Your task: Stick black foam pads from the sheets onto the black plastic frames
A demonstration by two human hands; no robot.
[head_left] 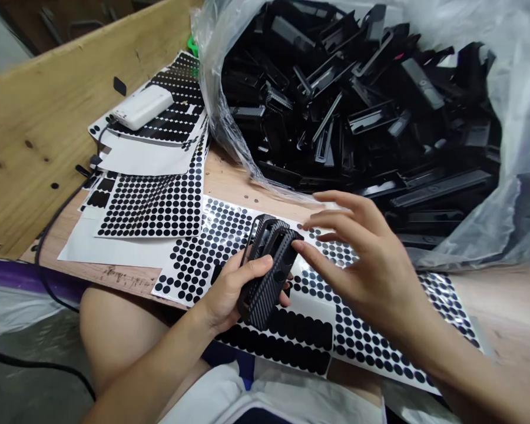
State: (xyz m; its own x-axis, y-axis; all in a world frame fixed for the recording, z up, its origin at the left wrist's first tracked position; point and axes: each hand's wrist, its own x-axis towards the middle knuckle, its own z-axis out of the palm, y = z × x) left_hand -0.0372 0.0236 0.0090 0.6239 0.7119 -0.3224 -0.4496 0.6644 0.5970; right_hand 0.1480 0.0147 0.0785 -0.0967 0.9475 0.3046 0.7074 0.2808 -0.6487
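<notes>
My left hand [229, 290] is closed round a black textured plastic part [269, 270], held tilted above a sticker sheet [371, 341] of black dots and oval pads. My right hand [362, 253] is at the part's upper end, its forefinger tip touching the part and the other fingers spread out. Whether a small pad sits under that fingertip I cannot make out.
A big clear plastic bag [525, 118] full of several black plastic parts [362, 100] lies at the back right. More sticker sheets [159, 200] lie at the left, with a white power bank [142, 107] and its black cable [57, 218]. A wooden board [35, 118] stands along the left.
</notes>
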